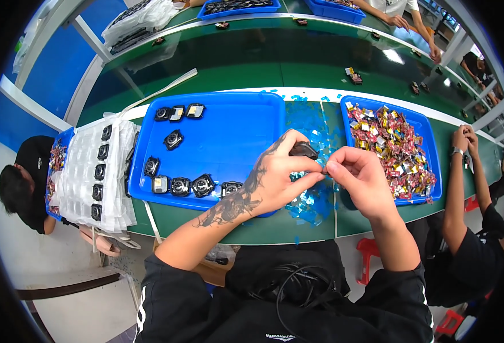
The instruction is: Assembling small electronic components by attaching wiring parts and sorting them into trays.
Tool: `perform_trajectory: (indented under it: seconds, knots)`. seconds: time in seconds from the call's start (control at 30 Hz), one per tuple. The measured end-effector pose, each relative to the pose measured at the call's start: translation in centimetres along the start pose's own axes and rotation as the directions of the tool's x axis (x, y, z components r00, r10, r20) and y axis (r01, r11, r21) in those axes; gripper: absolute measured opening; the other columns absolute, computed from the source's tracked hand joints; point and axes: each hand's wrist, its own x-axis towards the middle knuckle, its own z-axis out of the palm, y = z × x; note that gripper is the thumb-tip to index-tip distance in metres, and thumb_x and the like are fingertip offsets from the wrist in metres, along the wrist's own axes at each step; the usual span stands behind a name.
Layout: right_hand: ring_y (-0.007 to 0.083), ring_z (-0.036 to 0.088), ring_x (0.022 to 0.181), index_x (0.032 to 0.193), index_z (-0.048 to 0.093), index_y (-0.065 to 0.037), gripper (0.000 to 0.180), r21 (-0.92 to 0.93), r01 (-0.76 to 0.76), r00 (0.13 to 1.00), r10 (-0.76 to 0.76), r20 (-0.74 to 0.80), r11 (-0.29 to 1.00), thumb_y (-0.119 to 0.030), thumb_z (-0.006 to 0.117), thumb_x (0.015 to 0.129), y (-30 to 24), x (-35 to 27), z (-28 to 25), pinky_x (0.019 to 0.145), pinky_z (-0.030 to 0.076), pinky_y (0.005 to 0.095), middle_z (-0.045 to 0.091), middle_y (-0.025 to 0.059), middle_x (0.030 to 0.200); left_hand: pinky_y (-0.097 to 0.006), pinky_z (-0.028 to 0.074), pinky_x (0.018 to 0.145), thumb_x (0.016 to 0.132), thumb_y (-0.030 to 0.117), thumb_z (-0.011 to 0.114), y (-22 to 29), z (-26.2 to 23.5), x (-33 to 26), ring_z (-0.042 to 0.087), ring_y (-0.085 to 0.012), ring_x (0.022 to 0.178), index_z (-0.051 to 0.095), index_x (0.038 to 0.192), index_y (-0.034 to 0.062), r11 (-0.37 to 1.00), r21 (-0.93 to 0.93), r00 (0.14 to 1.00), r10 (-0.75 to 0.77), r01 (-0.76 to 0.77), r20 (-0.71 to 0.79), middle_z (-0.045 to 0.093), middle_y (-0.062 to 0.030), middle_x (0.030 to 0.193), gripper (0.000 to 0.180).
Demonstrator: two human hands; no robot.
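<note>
My left hand (278,174) is closed round a small black casing (303,150), which shows above its fingers. My right hand (362,178) is in a pinch, its thumb and forefinger meeting the left fingertips just beside the casing. Whatever lies between the right fingertips is too small to make out. Beneath both hands, scraps of blue film (305,207) are strewn over the green bench. Left of my hands is a blue tray (223,137) with several black casings with round, lens-like fronts (173,139) along its left and near sides.
A second blue tray (436,151), heaped with small red, yellow and silver parts (390,146), stands at right. White padded packing sheets (80,177) bear several black casings at far left. A conveyor (235,63) runs behind the bench. Other people sit left, right and across.
</note>
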Motion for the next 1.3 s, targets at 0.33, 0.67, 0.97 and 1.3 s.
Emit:
perform_trajectory:
  seconds: [0.33,0.67,0.97,1.3]
  knots:
    - [0.0074,0.054,0.066,0.09,0.061,-0.003,0.011,-0.254,0.103,0.98,-0.143,-0.141,0.962,-0.014,0.06,0.093,1.6,1.5,0.2,0.057,0.043,0.0212,0.059,-0.0006,0.075,-0.034,0.051,0.068,0.068,0.009,0.08,0.3,0.7,0.1,0.061,-0.0247,0.08,0.072,0.084,0.0074,0.925,0.317,0.962,0.253,-0.211,-0.098,0.056,-0.0097,0.095,0.018]
    - [0.0107,0.062,0.083,0.096,0.065,0.001,0.008,-0.258,0.287,0.928,-0.334,-0.163,0.923,-0.004,0.063,0.089,2.5,0.2,1.4,0.072,0.05,0.0224,0.064,0.0048,0.095,-0.027,0.052,0.067,0.083,0.01,0.069,-0.8,0.7,-0.4,0.061,-0.0134,0.077,0.068,0.105,0.0054,0.937,-0.211,0.959,-0.284,0.28,0.012,0.054,-0.0097,0.106,0.022]
    - [0.0171,0.062,0.098,0.096,0.064,0.002,0.01,-0.238,0.279,0.95,-0.304,-0.075,0.93,-0.001,0.065,0.086,2.1,0.2,0.5,0.086,0.053,0.0289,0.06,0.0108,0.107,-0.023,0.048,0.083,0.084,-0.01,0.058,0.0,-0.6,0.4,0.057,-0.0092,0.101,0.049,0.12,0.002,0.794,-0.478,0.917,-0.392,0.376,0.07,0.058,-0.0087,0.119,0.039]
    - [0.0138,0.067,0.083,0.1,0.057,0.002,0.009,0.507,0.127,0.988,-0.065,-0.137,0.853,-0.005,0.058,0.094,2.2,-0.3,2.7,0.075,0.057,0.0268,0.065,0.0082,0.095,-0.029,0.05,0.086,0.081,0.001,0.07,-0.2,0.4,-0.1,0.059,-0.0164,0.104,0.064,0.117,-0.0009,0.881,-0.452,0.985,-0.171,0.137,-0.036,0.064,-0.0108,0.109,0.037]
